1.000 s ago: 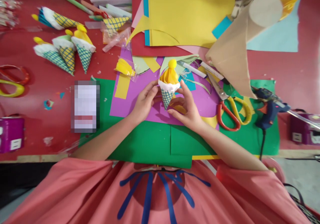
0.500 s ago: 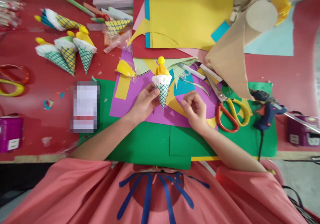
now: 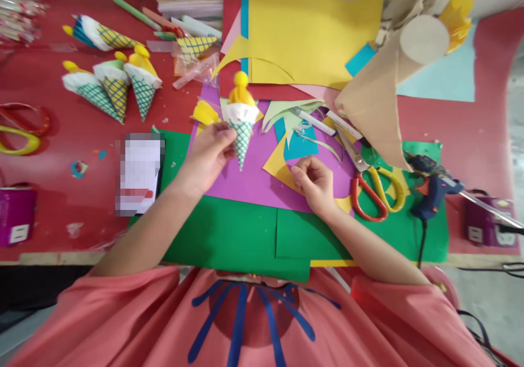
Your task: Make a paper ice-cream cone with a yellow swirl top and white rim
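A craft ice-cream cone [image 3: 240, 119], with a blue-and-white lattice cone, a white frill and a yellow top and ball, stands upright in my left hand [image 3: 210, 154]. My left thumb and fingers pinch its side. Lower to the right, my right hand [image 3: 315, 184] rests in a loose fist, with nothing showing in it. Beside its thumb lies a yellow paper scrap [image 3: 280, 165]. Purple sheet [image 3: 245, 184] and green sheet [image 3: 229, 230] spread under both hands. Scissors [image 3: 370, 192] with red and yellow handles lie right of my right hand.
Several finished cones [image 3: 110, 91] lie at the upper left, above a blurred phone [image 3: 139, 173]. A glue gun [image 3: 432, 192] with a cord sits at the right, below a large brown paper cone [image 3: 376, 94]. Yellow sheets [image 3: 315, 34] lie at the back, near pens [image 3: 315, 121].
My left hand has carried the cone left and slightly upward, away from my right hand. My right hand keeps its loose fist nearly in place. The view has shifted slightly.
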Available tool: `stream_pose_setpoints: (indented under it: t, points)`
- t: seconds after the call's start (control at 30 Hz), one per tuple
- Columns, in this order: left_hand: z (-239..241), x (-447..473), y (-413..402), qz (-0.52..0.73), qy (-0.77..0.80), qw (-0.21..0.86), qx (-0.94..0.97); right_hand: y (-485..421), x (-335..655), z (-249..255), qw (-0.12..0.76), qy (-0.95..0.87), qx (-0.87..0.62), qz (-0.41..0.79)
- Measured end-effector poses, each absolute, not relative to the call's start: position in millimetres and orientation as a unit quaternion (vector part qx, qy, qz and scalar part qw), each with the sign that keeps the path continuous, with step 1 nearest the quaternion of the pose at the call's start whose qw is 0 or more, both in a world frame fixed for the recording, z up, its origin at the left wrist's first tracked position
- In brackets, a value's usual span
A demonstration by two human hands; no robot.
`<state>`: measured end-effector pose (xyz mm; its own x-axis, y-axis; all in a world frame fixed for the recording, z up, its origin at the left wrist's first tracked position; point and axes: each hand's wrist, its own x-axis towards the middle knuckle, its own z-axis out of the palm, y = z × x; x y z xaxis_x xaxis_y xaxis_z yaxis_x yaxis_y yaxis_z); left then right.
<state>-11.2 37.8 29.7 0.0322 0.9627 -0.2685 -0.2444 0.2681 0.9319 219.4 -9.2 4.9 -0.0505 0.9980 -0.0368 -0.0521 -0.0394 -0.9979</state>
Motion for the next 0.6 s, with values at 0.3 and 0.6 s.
stream_pose_setpoints:
  t: [0.3, 0.6]
  points:
    - [32, -165, 87, 0.413, 0.689, 0.194, 0.563, -7, 219, 9, 0.516, -0.529, -0.445, 0.506]
    - [20, -178, 101, 0.264, 0.765, 0.091, 0.580, -6, 220, 7, 0.515, -0.536, -0.430, 0.512]
